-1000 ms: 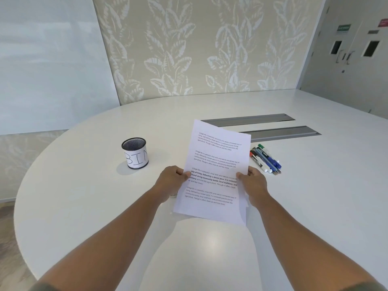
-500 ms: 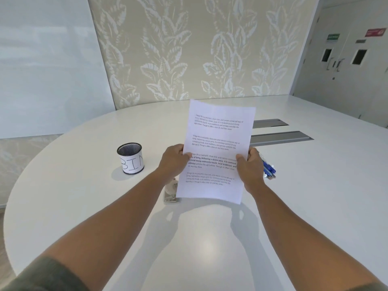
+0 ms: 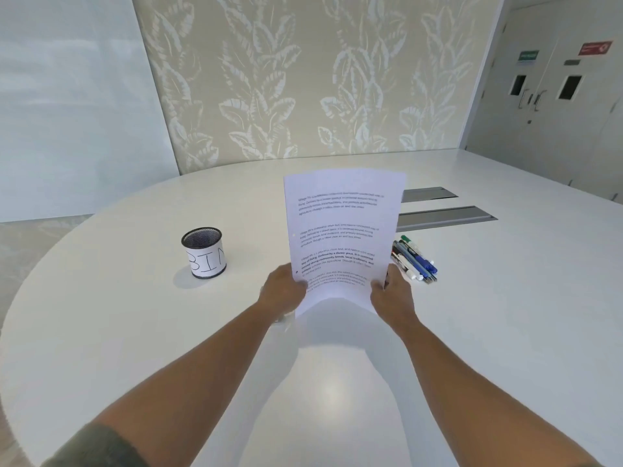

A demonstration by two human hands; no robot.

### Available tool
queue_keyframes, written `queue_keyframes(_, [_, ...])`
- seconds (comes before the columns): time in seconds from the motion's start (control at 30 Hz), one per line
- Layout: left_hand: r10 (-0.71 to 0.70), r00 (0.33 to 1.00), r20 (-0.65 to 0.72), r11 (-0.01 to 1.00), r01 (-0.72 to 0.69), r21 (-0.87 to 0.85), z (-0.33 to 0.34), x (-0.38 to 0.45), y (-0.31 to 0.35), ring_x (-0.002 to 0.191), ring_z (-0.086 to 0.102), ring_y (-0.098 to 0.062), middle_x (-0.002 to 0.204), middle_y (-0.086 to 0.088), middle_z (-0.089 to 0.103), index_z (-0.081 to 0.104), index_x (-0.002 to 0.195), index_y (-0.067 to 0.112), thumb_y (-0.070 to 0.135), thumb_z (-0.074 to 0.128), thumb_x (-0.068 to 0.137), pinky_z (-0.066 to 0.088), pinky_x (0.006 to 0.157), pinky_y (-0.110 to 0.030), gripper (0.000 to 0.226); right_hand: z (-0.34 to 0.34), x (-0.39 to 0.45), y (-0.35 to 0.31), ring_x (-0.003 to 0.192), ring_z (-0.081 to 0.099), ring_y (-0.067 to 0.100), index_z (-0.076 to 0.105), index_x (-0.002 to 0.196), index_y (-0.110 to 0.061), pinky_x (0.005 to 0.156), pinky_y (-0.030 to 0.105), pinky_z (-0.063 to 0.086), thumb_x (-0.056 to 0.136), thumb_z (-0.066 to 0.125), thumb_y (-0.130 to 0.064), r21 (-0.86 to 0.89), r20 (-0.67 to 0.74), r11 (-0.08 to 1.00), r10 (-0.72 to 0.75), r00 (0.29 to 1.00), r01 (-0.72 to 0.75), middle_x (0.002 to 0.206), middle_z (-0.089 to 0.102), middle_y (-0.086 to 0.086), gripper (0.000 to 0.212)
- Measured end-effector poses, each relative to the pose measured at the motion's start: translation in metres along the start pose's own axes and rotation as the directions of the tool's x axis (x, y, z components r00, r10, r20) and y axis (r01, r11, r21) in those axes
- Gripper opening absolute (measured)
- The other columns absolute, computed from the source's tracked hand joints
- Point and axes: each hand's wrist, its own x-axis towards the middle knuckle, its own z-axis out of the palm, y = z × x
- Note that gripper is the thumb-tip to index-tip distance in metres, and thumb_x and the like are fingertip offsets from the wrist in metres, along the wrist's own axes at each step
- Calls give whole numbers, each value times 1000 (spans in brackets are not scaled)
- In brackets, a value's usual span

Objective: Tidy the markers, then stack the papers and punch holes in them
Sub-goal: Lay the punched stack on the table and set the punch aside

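A stack of printed white papers (image 3: 340, 230) stands upright, its bottom edge on or just above the white table (image 3: 505, 315). My left hand (image 3: 281, 291) grips the stack's lower left edge. My right hand (image 3: 392, 296) grips the lower right edge. A bundle of markers (image 3: 416, 259), blue, green and black, lies on the table just right of the papers. A black mesh cup (image 3: 203, 252) with a label reading "BIN" stands to the left. A small part of a pale object, perhaps the hole punch (image 3: 285, 321), shows under my left wrist; the rest is hidden.
Two grey cable hatches (image 3: 448, 217) are set into the table behind the papers. The table's curved edge runs along the left. A leaf-patterned wall stands behind the table, and double doors (image 3: 546, 92) are at the far right.
The papers went from lying tilted over the table to standing upright. Both hands slid down to the lower edges, and the stack's bottom came down toward the table.
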Motion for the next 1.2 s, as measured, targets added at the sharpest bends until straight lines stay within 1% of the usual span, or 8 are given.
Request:
queue_keyframes(0.1, [-45,997,65,992,37,122,5,-3,-7,102,62,-28,110,-2,69,68,110,22,18,48,88,47,99,-41,31,0,-6,16,78,58,25,47,99,-15,61,33,45,91,47,-13,-117,34,990,79,996,-75,88,60,4,9])
queue_keyframes(0.43, [-87,992,93,983,70,170,17,1,-9,69,59,-21,72,6,62,68,99,20,23,45,89,42,60,-20,25,-1,-5,24,74,58,22,48,96,-15,56,29,42,90,46,-14,-124,58,986,120,991,-113,87,59,1,7])
queue_keyframes(0.53, [-110,993,35,987,105,123,15,8,-7,54,52,-18,78,0,65,65,100,22,25,44,89,42,51,-21,24,-4,1,21,77,60,21,50,98,-18,59,30,44,91,46,-13,-61,20,992,113,993,-112,90,61,0,9])
queue_keyframes(0.6, [-128,991,33,990,125,72,12,12,-5,59,58,-22,83,-3,67,65,99,21,25,45,89,47,49,-24,22,-5,6,17,82,63,20,52,101,-22,64,32,48,92,49,-15,-15,-17,993,117,993,-117,97,63,-5,12])
queue_keyframes(0.73, [-120,992,29,993,120,11,9,26,-3,89,69,-30,100,-4,71,68,103,19,23,47,89,57,87,-42,26,-5,19,9,85,64,20,53,99,-30,71,31,45,92,53,-19,-2,-110,992,121,986,-122,97,63,-10,13])
queue_keyframes(0.83, [-110,993,31,993,112,-38,6,37,-5,76,70,-23,98,-2,71,70,99,19,19,48,88,61,81,-42,25,-3,31,4,85,63,19,57,95,-31,72,29,44,91,57,-19,25,-140,992,125,982,-123,95,66,-9,13])
queue_keyframes(0.97, [-128,991,44,986,131,-100,2,52,-6,82,67,-20,104,-1,69,68,98,24,15,50,88,63,75,-37,23,4,49,1,87,69,27,61,95,-27,82,46,57,91,57,-12,103,-89,986,142,986,-133,93,68,-4,16])
queue_keyframes(1.2, [-172,983,61,975,179,-131,-10,83,-12,76,68,-20,107,0,67,68,102,26,10,48,90,58,56,-23,28,27,78,-2,68,70,20,73,100,-14,77,41,61,89,55,-6,121,-47,977,183,982,-176,77,67,-7,23])
